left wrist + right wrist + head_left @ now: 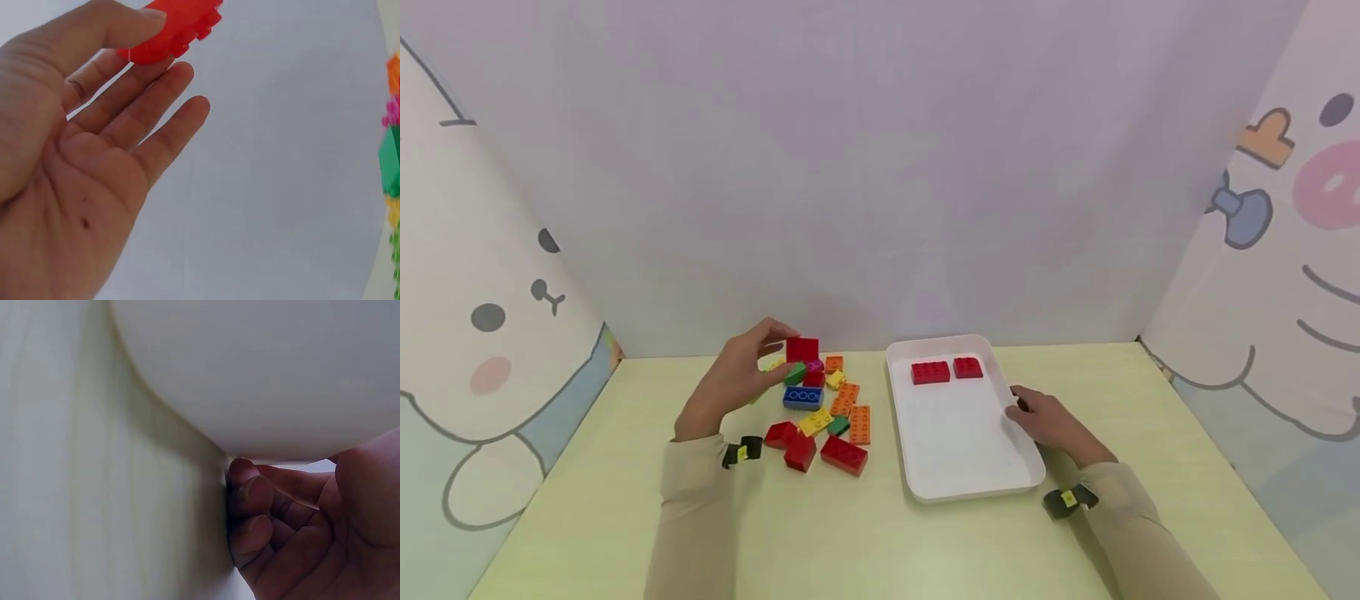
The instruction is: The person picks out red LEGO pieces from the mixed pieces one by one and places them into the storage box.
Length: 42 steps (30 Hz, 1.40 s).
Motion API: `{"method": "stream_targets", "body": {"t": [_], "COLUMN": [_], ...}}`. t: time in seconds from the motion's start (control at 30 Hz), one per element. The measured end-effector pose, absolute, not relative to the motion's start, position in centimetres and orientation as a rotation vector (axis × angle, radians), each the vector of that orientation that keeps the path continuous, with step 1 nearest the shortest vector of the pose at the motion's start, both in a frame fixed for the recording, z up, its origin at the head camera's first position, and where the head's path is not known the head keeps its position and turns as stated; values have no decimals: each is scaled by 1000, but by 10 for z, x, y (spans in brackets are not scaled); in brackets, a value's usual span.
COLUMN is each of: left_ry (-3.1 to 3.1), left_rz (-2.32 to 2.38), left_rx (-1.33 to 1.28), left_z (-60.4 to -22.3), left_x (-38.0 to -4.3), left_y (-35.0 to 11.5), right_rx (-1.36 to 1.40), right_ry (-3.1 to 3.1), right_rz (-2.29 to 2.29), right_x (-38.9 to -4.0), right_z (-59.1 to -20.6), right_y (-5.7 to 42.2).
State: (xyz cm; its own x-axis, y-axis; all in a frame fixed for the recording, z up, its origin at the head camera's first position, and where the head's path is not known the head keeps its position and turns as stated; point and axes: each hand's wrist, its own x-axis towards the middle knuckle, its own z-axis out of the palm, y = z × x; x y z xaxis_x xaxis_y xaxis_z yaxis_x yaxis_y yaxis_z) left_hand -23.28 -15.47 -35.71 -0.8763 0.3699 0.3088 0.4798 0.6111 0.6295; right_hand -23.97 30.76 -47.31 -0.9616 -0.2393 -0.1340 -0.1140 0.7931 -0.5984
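Observation:
My left hand [739, 372] pinches a red toy building brick [802, 348] between thumb and fingertips, above the far part of a pile of bricks. In the left wrist view the thumb lies on that red brick [169, 31], its studs facing right, while the other fingers spread loosely below. With curled fingers my right hand [1051, 423] holds the right rim of a white tray [964, 454]; in the right wrist view, several fingertips [251, 497] tuck in below the tray wall [262, 394]. Two red bricks, a longer one [930, 372] and a shorter one [967, 367], lie in the tray's far end.
Left of the tray lie loose bricks: a blue one [803, 397], orange ones [860, 425], yellow ones [816, 422], green ones [838, 426] and more red ones [844, 456]. A pale wall [865, 208] rises behind the table [850, 542], with printed panels at both sides.

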Motion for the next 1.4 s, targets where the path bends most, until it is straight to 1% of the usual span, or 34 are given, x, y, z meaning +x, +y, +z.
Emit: {"method": "stream_targets", "body": {"t": [0.23,0.77,1.07,1.4], "left_ry": [-2599,-2573,-2487,-2420], "left_rz": [-1207,-1220,-1235,-1281], "left_rx": [-810,-786,-903,-1009], "left_z": [-358,-362,-365,-361], "left_x": [-241,-247,-254,-250], "left_y": [-132,-118,-89,-52], "right_rx": [-289,-275,-266,-274], "right_ry": [2783,2796,2798,2807], "right_rz": [-909,-912,-914,-919], "right_x": [-239,-237,-235,-236], "right_z": [-477,-472,-469,-470], "right_y": [308,309,307,308]}}
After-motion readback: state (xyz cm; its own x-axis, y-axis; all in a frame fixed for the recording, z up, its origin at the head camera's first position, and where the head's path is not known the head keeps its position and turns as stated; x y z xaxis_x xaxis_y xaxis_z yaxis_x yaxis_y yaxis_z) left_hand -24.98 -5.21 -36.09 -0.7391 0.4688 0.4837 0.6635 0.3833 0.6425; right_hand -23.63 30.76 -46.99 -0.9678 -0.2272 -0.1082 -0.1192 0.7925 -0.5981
